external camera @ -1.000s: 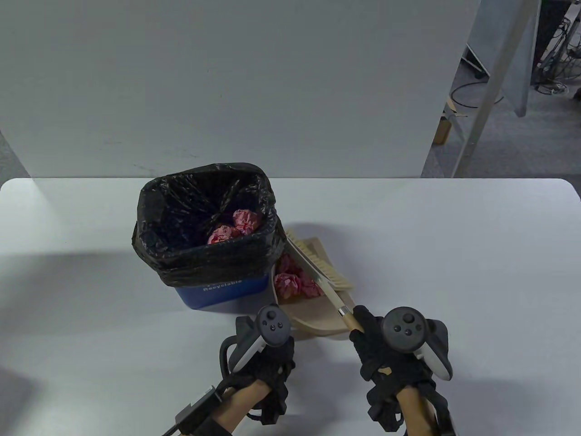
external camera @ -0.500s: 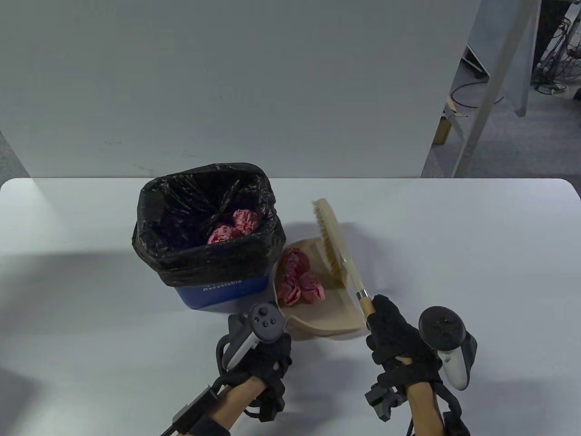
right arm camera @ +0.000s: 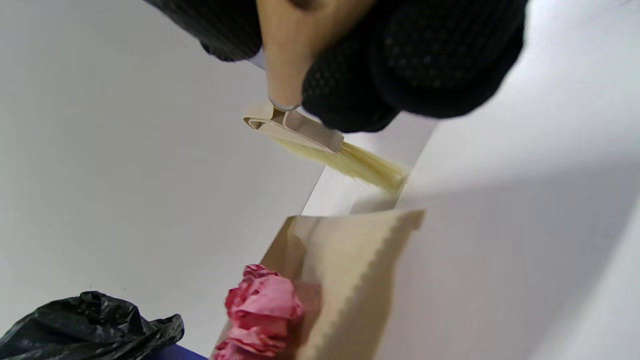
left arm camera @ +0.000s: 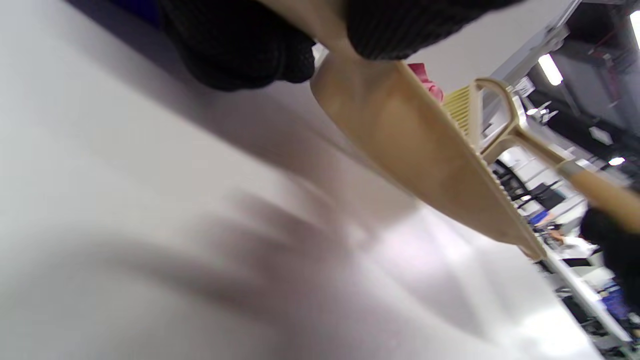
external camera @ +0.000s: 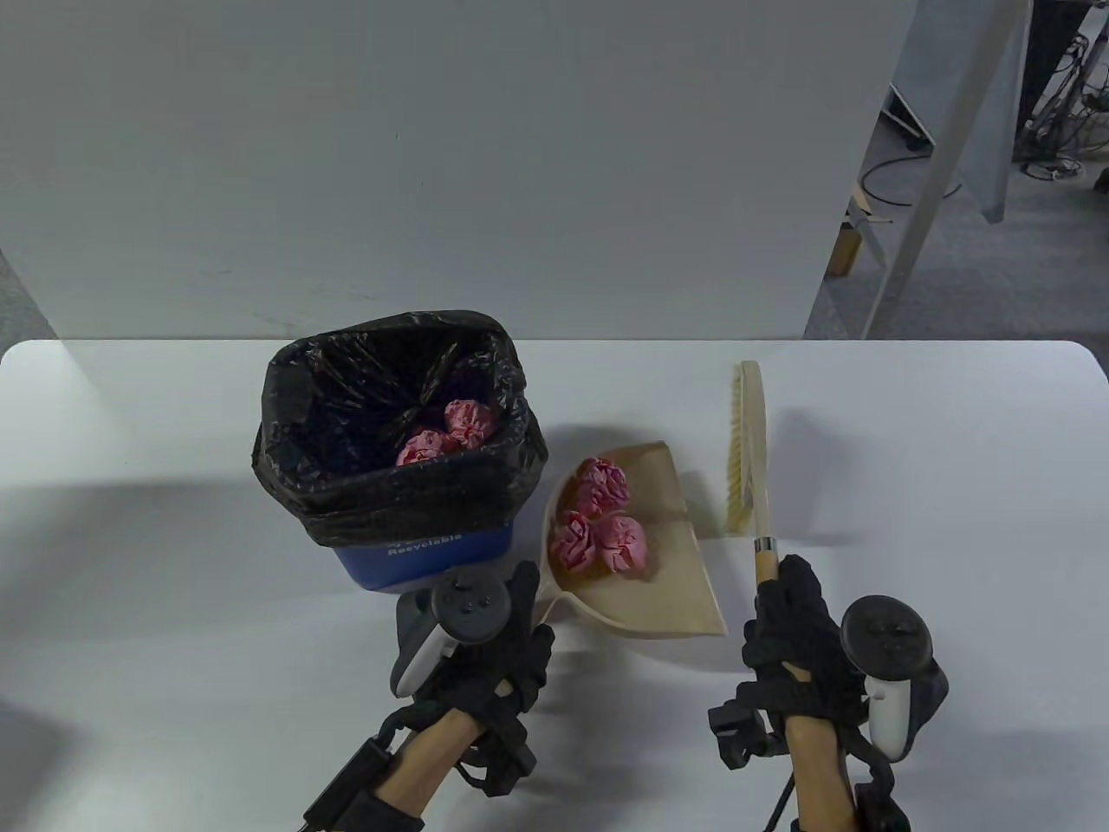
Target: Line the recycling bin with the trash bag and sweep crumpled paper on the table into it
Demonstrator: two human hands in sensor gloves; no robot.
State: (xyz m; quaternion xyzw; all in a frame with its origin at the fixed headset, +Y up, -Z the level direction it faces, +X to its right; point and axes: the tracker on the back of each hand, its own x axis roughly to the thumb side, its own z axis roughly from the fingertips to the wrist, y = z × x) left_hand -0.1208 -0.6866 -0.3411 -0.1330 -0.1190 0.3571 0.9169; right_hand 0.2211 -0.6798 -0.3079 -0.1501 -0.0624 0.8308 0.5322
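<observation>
A blue recycling bin (external camera: 424,555) lined with a black trash bag (external camera: 346,416) stands left of centre with pink crumpled paper (external camera: 468,423) inside. My left hand (external camera: 507,624) grips the handle of a beige dustpan (external camera: 667,563) (left arm camera: 425,165) (right arm camera: 345,260), lifted and tilted just right of the bin. Three pink paper balls (external camera: 602,524) (right arm camera: 262,305) lie in the pan. My right hand (external camera: 793,615) grips the wooden handle of a hand brush (external camera: 752,451) (right arm camera: 345,155), held to the right of the pan with its bristles facing left.
The white table (external camera: 910,485) reaches to a rounded far edge, with a grey panel (external camera: 450,165) behind it. Floor, cables and a stand leg (external camera: 936,165) show at the far right.
My right hand swung the brush out of the dustpan to its right side. My left hand lifted and turned the pan, and the three paper balls shifted toward its back.
</observation>
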